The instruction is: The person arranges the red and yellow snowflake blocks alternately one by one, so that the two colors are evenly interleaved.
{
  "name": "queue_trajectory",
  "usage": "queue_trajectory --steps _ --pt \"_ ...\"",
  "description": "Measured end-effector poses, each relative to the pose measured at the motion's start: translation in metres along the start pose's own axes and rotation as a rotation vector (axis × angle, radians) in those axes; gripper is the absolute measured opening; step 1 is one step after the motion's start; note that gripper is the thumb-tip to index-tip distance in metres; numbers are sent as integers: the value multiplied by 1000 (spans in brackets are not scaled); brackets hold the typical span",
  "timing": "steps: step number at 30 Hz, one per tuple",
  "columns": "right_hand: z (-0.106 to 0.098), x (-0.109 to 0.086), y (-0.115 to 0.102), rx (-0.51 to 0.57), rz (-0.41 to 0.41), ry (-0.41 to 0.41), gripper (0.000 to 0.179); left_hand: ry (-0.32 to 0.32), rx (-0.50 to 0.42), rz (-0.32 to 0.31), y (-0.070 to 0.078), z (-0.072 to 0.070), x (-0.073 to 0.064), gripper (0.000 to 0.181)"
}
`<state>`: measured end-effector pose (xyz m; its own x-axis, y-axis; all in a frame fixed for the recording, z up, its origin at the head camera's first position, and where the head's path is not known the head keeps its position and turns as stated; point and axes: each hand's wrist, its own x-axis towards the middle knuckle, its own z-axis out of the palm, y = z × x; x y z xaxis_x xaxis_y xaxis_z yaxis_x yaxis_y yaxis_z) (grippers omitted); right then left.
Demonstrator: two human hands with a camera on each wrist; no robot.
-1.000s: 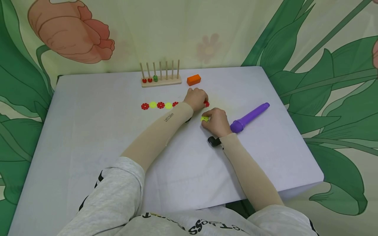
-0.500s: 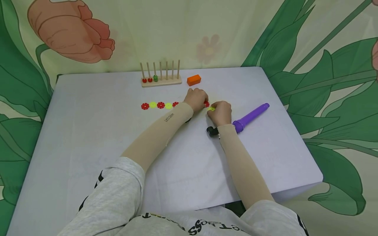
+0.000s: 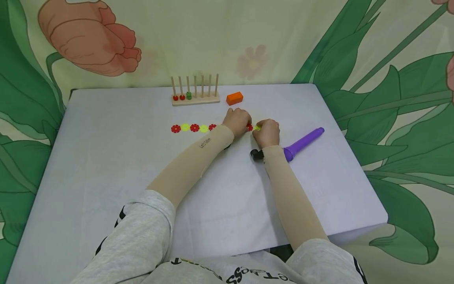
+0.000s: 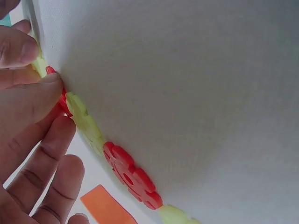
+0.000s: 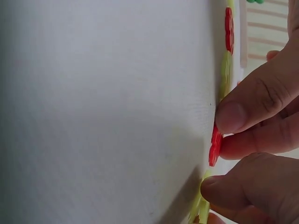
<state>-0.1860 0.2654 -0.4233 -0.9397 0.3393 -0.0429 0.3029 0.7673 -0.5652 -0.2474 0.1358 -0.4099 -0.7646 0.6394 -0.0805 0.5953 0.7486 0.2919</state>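
A row of alternating red and yellow-green flower-shaped plastic discs (image 3: 194,127) lies on the table. My left hand (image 3: 237,121) pinches the red disc (image 5: 215,148) at the row's right end between thumb and fingers. Close on its right, my right hand (image 3: 267,133) pinches a yellow-green disc (image 5: 200,198). That disc's edge comes right up to the red one; whether they touch or interlock I cannot tell. In the left wrist view, another red disc (image 4: 131,175) and a yellow-green disc (image 4: 85,122) run up to my left fingertips. My left hand hides part of the row from above.
Behind the row stands a wooden peg rack (image 3: 196,101) with a few red and green beads. An orange block (image 3: 235,98) sits right of it. Beside my right wrist lies a purple microphone-shaped toy (image 3: 305,143). A white cloth covers the table (image 3: 106,157).
My right hand has moved forward with the yellow-green disc, up to the red disc at the row's end. My left hand has stayed in place, holding the red disc.
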Motion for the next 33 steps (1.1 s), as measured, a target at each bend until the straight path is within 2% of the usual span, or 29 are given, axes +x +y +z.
queue_trajectory --steps 19,28,33 --pt "-3 -1 0 -13 -41 13 34 -10 13 -9 7 -4 0 24" --pt "3 3 -8 -7 -75 -6 37 -2 23 -53 -5 -1 1 24" --pt "6 -1 -4 -6 -72 8 42 -30 -61 -63 -11 0 0 32"
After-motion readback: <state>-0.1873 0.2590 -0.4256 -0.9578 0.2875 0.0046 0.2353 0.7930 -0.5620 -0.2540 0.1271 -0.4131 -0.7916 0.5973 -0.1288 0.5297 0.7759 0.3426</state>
